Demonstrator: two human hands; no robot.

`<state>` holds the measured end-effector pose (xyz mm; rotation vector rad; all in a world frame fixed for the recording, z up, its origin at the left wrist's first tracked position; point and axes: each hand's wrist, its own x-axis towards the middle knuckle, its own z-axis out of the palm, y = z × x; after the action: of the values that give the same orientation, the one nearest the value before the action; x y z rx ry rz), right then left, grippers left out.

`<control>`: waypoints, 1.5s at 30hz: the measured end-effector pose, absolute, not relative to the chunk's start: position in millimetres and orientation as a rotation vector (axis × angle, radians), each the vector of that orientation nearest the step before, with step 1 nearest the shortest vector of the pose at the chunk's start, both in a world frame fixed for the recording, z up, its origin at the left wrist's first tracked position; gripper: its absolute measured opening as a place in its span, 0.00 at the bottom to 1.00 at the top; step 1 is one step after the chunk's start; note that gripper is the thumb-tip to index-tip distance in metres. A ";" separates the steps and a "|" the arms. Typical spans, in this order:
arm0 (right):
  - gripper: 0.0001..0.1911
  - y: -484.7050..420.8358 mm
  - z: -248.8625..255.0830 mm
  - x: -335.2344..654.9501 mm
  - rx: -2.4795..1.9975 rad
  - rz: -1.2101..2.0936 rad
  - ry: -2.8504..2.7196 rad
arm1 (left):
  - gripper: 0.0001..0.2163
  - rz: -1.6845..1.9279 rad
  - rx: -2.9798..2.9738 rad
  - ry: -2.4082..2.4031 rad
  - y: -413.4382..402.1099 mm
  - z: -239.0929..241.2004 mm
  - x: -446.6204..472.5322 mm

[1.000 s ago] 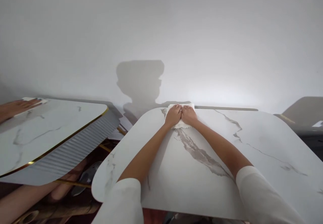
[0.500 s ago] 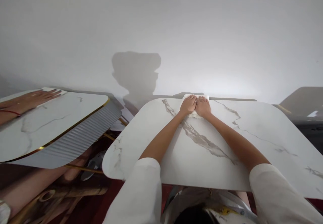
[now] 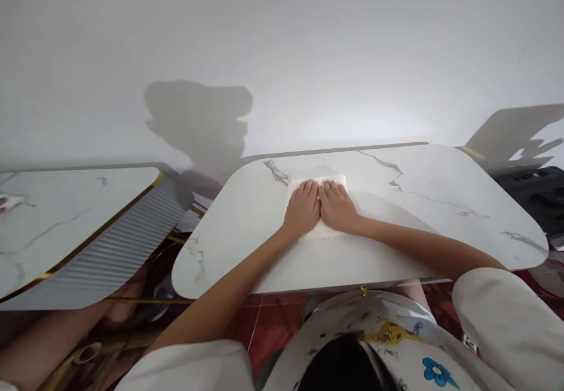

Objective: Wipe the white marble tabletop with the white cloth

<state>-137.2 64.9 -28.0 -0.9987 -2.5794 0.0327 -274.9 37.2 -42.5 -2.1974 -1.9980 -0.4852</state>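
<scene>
A white cloth (image 3: 324, 231) lies spread on a white, grey-veined marble-look tabletop (image 3: 247, 244) in front of me. My left hand (image 3: 302, 207) rests flat on the cloth's left part, fingers stretched forward. Beside it, with the fingertips nearly touching, my right hand (image 3: 338, 207) presses on the right part, also flat and palm down. Both hands cover most of the cloth; its edges show around them. Neither hand has its fingers wrapped round anything.
To the left stands a second marble-look table (image 3: 88, 203) with a gold edge and ribbed grey side. A person's leg (image 3: 53, 344) is below it. A black object (image 3: 540, 197) sits at the far right. The pale wall (image 3: 308, 56) runs behind the tables.
Both my hands and the cloth have come back from the wall-side edge toward me, to the tabletop's middle. The other person's hand and cloth at the left are out of view.
</scene>
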 end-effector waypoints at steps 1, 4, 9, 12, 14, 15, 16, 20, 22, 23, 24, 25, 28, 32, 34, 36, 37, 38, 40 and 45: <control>0.25 55.2 -28.6 -133.5 -0.953 0.030 -2.590 | 0.23 -0.479 -2.186 -2.017 23.5 -41.9 -271.7; 0.26 27.1 -30.3 -121.2 -0.813 0.011 -2.617 | 0.24 -0.483 -2.154 -2.080 -16.9 -40.7 -260.4; 0.26 -8.3 -28.4 -97.1 -0.680 0.023 -2.631 | 0.25 -0.613 -2.139 -2.231 -68.8 -38.9 -238.1; 0.27 -17.3 -24.5 -80.3 -0.647 0.049 -2.649 | 0.26 -0.788 -2.183 -2.325 -84.9 -36.7 -226.2; 0.27 -17.8 -22.0 -68.7 -0.624 0.082 -2.674 | 0.27 -0.912 -2.188 -2.411 -87.8 -34.5 -218.5; 0.28 -16.8 -21.0 -63.0 -0.616 0.101 -2.687 | 0.27 -0.959 -2.191 -2.455 -86.7 -33.2 -214.7; 0.28 -14.9 -20.3 -57.7 -0.615 0.118 -2.696 | 0.28 -0.991 -2.198 -2.498 -84.1 -31.7 -210.8; 0.28 -1.1 -18.7 -42.3 -0.684 0.155 -2.702 | 0.30 -0.944 -2.299 -2.595 -61.3 -25.1 -196.0; 0.29 10.3 -18.5 -39.2 -0.737 0.156 -2.702 | 0.30 -0.864 -2.342 -2.578 -45.2 -22.2 -190.7; 0.29 17.4 -18.5 -39.0 -0.759 0.157 -2.702 | 0.30 -0.829 -2.351 -2.557 -36.4 -20.8 -189.0; 0.29 25.5 -18.7 -39.7 -0.776 0.157 -2.702 | 0.30 -0.800 -2.353 -2.533 -27.2 -19.5 -188.0; 0.29 34.4 -19.0 -41.3 -0.790 0.157 -2.698 | 0.29 -0.776 -2.351 -2.511 -17.6 -18.2 -187.8; 0.28 65.9 -21.5 -51.4 -0.822 0.154 -2.665 | 0.27 -0.711 -2.335 -2.471 13.4 -14.7 -192.0; 0.26 111.8 -25.4 -74.0 -0.835 0.128 -2.612 | 0.25 -0.668 -2.249 -2.410 57.9 -14.5 -206.4; 0.26 133.1 -26.0 -85.9 -0.830 0.118 -2.601 | 0.24 -0.654 -2.208 -2.364 79.6 -16.6 -215.8; 0.26 151.8 -25.3 -96.0 -0.831 0.122 -2.604 | 0.24 -0.644 -2.199 -2.302 99.5 -18.7 -225.3; 0.26 159.9 -24.8 -100.1 -0.840 0.132 -2.608 | 0.24 -0.643 -2.203 -2.271 108.2 -19.6 -229.8; 0.26 166.8 -24.4 -103.4 -0.854 0.146 -2.611 | 0.24 -0.645 -2.212 -2.243 115.8 -20.2 -233.9; 0.26 176.9 -24.1 -107.6 -0.890 0.179 -2.605 | 0.23 -0.657 -2.230 -2.207 126.3 -21.1 -240.3; 0.25 179.8 -25.8 -108.4 -0.914 0.209 -2.555 | 0.23 -0.724 -2.208 -2.144 125.3 -24.0 -243.1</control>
<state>-108.4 179.8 -25.8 -0.9138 -2.5545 0.2090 -243.1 125.3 -24.0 -2.2078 -2.1439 -0.7238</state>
